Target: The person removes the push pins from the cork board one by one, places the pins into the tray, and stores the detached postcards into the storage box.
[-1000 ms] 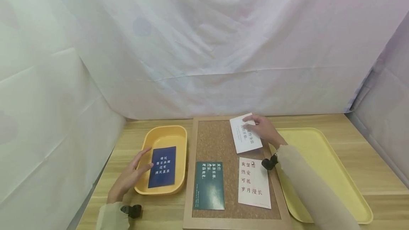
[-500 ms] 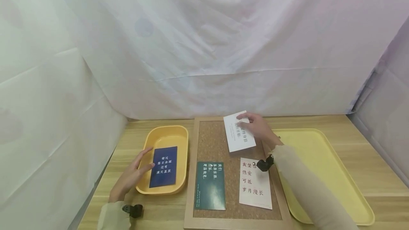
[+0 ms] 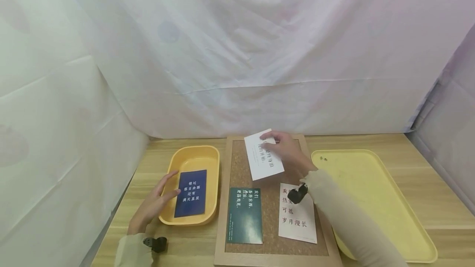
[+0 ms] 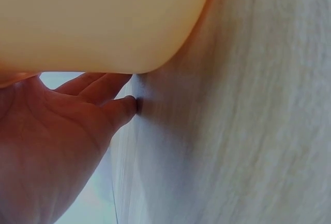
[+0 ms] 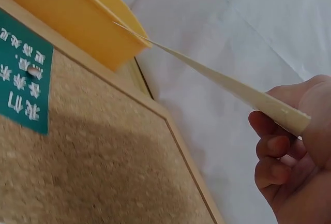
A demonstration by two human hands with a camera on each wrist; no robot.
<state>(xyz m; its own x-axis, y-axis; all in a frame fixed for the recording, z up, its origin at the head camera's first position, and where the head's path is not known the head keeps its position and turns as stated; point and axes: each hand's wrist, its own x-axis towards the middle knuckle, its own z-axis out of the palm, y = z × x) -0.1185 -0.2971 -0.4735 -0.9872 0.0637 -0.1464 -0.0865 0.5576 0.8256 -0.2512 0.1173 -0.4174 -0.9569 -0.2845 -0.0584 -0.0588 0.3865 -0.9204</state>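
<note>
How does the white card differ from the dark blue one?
The white card has dark print; the dark blue card has white print. The white card is held by the right hand above the corkboard; the dark blue card lies in the orange-yellow tray. Both are rectangular.

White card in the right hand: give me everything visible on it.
The white card is thin, rectangular and paper-like, with dark printed characters in larger and smaller type, some hidden by fingers. The right hand pinches it. It is off the corkboard, above its far part, and sits askew to the frame in the head view. The right wrist view catches it nearly edge-on, so its back can't be judged.
</note>
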